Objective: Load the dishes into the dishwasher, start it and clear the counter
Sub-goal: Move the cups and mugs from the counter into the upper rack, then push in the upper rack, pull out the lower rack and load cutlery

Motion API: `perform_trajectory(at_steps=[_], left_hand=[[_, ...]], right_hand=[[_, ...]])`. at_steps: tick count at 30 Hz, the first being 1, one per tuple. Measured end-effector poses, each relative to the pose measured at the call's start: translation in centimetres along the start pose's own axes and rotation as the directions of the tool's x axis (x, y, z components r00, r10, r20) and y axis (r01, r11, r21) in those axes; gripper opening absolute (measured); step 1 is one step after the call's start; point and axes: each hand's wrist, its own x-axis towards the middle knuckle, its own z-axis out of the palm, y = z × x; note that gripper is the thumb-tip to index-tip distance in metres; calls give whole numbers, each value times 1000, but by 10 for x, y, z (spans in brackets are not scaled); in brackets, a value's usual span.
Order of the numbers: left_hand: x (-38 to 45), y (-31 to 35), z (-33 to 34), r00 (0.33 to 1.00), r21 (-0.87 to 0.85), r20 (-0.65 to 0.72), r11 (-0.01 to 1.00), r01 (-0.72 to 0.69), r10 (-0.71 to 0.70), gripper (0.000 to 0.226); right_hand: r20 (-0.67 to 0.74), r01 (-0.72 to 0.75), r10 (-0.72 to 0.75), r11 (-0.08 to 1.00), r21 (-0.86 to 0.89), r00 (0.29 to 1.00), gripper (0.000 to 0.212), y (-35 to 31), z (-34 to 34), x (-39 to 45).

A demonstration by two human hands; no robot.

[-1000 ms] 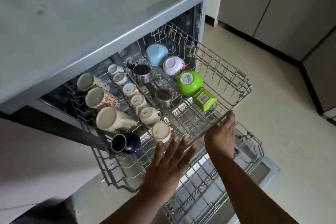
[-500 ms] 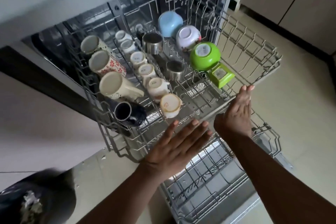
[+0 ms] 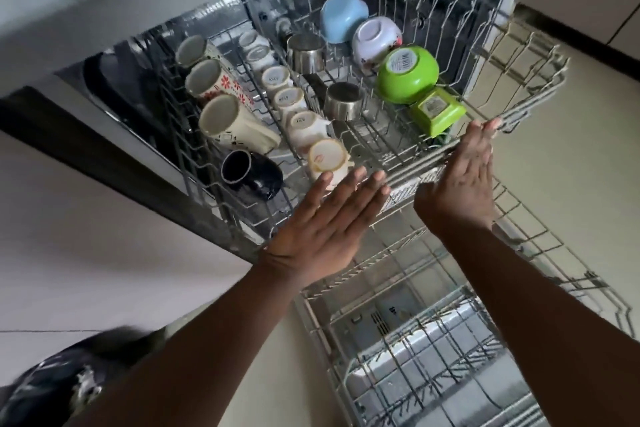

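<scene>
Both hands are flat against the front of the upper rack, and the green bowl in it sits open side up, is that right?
Not quite. In the head view the green bowl lies bottom up, its label showing on the base. The rest holds: the left hand and right hand have straight fingers against the front edge of the upper rack.

Left hand [image 3: 320, 236] flat, fingers straight and together, palm forward. Right hand [image 3: 460, 180] extended likewise, fingertips apparently touching. Both forearms bare, reaching forward.
</scene>
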Motion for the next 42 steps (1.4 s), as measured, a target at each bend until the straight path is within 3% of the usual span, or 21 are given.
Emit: perform_trajectory(at_steps=[8, 12, 17, 25, 32, 34, 36, 42], left_hand=[[12, -60, 50, 1000, 107, 4, 994, -14, 13, 58], [17, -91, 78, 1000, 138, 14, 990, -11, 10, 53], [16, -115, 101, 988, 150, 154, 988, -30, 6, 64], [14, -120, 106, 974, 173, 224, 981, -82, 42, 80], [22, -123, 89, 913, 195, 409, 978, -72, -14, 97], [25, -117, 76, 875, 146, 479, 989, 5, -75, 96], [22, -101, 59, 827, 22, 531, 979, 201, -182, 92], [-56, 3, 7, 639, -146, 709, 825, 546, -297, 87]], right_hand=[[27, 76, -76, 997, -9, 997, 100, -38, 12, 55], [80, 113, -108, 992, -50, 991, 108, -59, 14, 86], [131, 114, -101, 989, -97, 986, 110, -76, 19, 109], [214, 112, -77, 981, -157, 974, 110, -82, 10, 112], [296, 235, -148, 931, -280, 943, 104, -71, -34, 102], [295, 226, -139, 932, -283, 945, 101, -63, -37, 78], [358, 214, -101, 932, -293, 928, 99, -55, -32, 46], [507, 199, -48, 948, -249, 861, 96, -49, -2, -44]])
